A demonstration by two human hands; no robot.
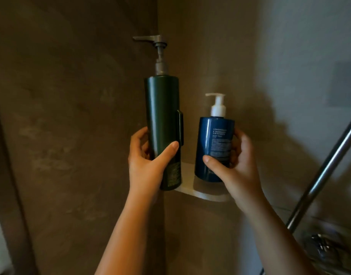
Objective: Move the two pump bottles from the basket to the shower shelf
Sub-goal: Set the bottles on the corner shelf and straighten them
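Observation:
A tall dark green pump bottle (161,108) with a grey pump is upright in my left hand (149,165), which grips its lower half. Its base is at the left front edge of the white corner shower shelf (187,183); whether it rests on the shelf I cannot tell. A shorter dark blue pump bottle (215,143) with a white pump is held by my right hand (238,167), thumb across its front. Its base sits on or just above the shelf. The basket is out of view.
Brown stone-look walls meet in the corner behind the shelf. A slanted chrome rail (325,171) runs up at the right, with a chrome fitting (321,247) at its foot. A dark vertical edge stands at the far left.

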